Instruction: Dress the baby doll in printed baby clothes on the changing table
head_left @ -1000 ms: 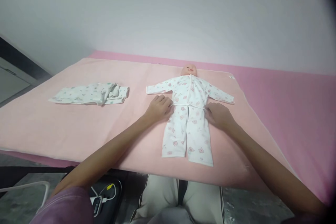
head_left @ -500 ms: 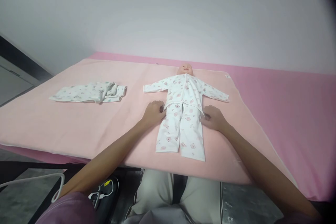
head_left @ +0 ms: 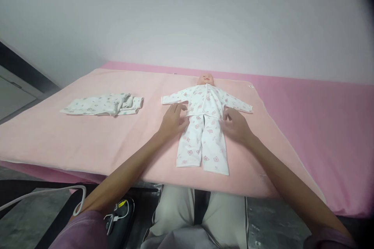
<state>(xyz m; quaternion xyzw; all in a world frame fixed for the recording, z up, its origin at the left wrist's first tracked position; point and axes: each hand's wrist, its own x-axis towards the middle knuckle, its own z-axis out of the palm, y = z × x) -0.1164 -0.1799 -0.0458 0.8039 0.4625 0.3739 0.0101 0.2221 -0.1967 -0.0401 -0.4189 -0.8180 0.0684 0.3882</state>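
A baby doll (head_left: 206,79) lies on its back, dressed in a white printed long-sleeved top (head_left: 204,99) and matching trousers (head_left: 214,144). Its sleeves are spread out to both sides and the trouser legs point toward me. At the left side of the waist is my left hand (head_left: 173,120), fingers apart, with the thumb beside the trouser edge. My right hand (head_left: 236,124) is at the opposite side of the waist, fingers loosely curled and apart, close against the cloth. Neither hand grips the fabric.
A folded pile of white printed baby clothes (head_left: 102,105) lies to the left on the pale pink blanket (head_left: 125,148). A brighter pink cover (head_left: 315,132) shows at the right, and a white wall (head_left: 187,23) stands behind. A white cable (head_left: 43,191) hangs by my left forearm.
Both hands have let go of the top's lower edge, and their fingers have loosened. They sit slightly higher along the doll's sides, and the hem now lies flatter.
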